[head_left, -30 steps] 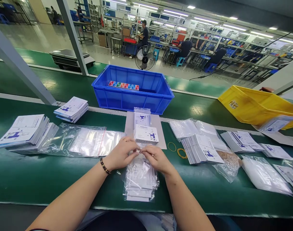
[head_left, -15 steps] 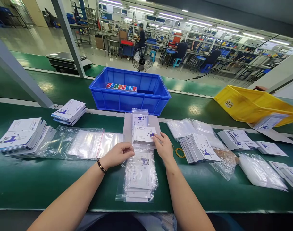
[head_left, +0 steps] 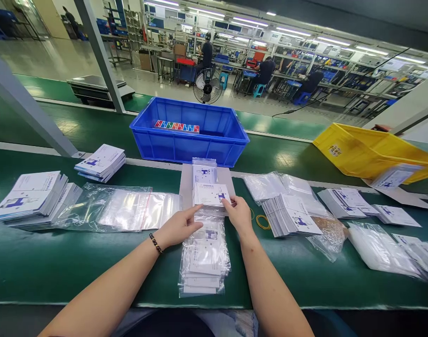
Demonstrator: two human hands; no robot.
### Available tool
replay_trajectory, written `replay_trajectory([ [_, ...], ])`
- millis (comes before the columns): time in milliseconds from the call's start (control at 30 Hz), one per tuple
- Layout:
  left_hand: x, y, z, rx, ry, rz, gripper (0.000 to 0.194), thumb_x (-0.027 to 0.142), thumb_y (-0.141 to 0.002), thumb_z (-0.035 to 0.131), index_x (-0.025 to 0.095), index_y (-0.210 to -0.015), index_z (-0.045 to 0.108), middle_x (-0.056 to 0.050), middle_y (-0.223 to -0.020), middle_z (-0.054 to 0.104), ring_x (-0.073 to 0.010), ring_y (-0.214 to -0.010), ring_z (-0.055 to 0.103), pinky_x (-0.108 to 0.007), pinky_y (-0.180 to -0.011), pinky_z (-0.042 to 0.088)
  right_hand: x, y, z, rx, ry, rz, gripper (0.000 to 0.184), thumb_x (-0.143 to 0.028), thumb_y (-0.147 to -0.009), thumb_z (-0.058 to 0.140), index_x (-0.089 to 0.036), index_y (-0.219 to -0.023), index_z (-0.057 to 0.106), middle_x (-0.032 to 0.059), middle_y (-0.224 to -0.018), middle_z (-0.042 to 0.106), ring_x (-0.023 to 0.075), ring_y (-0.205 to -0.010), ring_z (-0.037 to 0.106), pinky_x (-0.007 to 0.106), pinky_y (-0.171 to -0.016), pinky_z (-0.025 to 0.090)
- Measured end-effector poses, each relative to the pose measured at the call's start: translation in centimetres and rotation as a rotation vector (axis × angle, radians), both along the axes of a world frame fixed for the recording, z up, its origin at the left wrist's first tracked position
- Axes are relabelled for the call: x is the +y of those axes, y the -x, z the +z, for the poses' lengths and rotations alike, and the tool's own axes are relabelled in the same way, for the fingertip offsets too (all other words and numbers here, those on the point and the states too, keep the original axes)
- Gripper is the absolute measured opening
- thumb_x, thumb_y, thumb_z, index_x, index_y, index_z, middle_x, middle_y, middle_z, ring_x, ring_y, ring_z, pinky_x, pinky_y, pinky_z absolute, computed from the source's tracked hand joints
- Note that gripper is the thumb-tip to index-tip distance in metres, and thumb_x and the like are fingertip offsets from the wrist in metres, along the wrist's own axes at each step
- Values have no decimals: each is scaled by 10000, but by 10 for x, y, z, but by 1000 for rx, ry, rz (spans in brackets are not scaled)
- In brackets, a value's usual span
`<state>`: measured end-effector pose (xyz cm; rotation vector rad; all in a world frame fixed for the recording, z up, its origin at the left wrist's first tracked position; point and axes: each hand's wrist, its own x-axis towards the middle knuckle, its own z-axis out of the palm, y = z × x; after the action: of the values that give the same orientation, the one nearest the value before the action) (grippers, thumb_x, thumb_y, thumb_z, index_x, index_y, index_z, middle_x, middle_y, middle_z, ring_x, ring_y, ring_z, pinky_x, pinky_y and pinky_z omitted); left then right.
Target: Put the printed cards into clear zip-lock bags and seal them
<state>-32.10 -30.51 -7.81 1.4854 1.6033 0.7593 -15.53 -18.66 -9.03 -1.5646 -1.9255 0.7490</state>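
One left hand (head_left: 179, 228) open, right hand (head_left: 239, 216) at booklet stack (head_left: 210, 194), grip unclear, blue bin (head_left: 191, 150) beyond, rubber bands (head_left: 264, 228) beside

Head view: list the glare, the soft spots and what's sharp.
Head view: white glare streaks the clear bags at left; head view: bright patches reflect off the green surface; head view: small print on the centre booklet stack is unreadable; head view: the left hand and right hand look fairly sharp.
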Motion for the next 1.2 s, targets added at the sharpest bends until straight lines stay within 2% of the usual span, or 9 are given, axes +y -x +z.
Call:
replay_trajectory([
  [133,2,-2,-4,44,27,-25,538,395,-763,458,185,-1256,399,32,-610,491,-131,-574,453,-235,-539,338,-1,0,2,171,-87,-65,201,-367,-672,534,-172,-724,537,34,-741,556,150,-618,506,284,-589,410],
  [233,1,0,-2,23,-1,-29,276,323,-755,464,172,-938,605,21,-610,506,-125,-574,460,-224,-528,342,-3,-1,4,486,-62,-59,184,-367,-717,505,-191,-739,456,-7,-631,544,131,-542,510,273,-548,427],
  [367,-1,2,4,-51,-77,-65,139,221,-715,503,162,-637,601,-2,-686,560,-129,-647,506,-222,-594,387,-9,-5,11,770,58,90,205,-367,-736,530,-192,-814,459,-47,-539,531,100,-448,494,233,-473,422],
  [533,-2,3,6,-175,-113,35,105,226,-698,560,181,-698,654,-33,-822,605,-162,-779,548,-243,-680,429,-12,-10,17,719,91,212,225,-334,-708,582,-171,-863,563,-8,-632,585,75,-469,457,200,-442,376],
  [767,-3,2,7,-253,-166,8,99,218,-692,585,166,-645,656,-33,-737,601,-154,-719,555,-250,-665,439,-9,-16,17,678,67,189,208,-328,-717,570,-179,-861,586,14,-696,614,100,-540,501,217,-485,397],
  [867,-3,-1,7,-241,-166,30,119,219,-698,578,166,-613,642,-22,-696,581,-144,-682,543,-242,-626,430,-12,-15,18,568,145,377,174,-317,-720,571,-178,-818,609,20,-702,607,127,-610,532,246,-551,423],
  [1033,-4,-8,4,-293,-242,130,143,235,-726,555,159,-628,626,-28,-706,564,-138,-687,531,-254,-650,432,-21,-8,23,338,316,926,167,-315,-733,574,-173,-698,655,27,-768,566,139,-727,529,273,-681,421],
  [1100,-3,-10,3,-322,-254,163,153,245,-728,554,157,-622,622,-32,-735,556,-141,-712,532,-259,-662,439,-24,-6,24,312,387,986,181,-319,-728,582,-164,-666,652,24,-731,556,132,-694,522,269,-660,417],
  [1200,-3,-9,1,-446,-183,202,176,267,-680,614,179,-832,623,-34,-875,558,-140,-738,541,-271,-663,461,-27,-4,24,350,428,875,169,-297,-733,572,-154,-674,639,15,-665,556,120,-626,507,261,-615,413],
])
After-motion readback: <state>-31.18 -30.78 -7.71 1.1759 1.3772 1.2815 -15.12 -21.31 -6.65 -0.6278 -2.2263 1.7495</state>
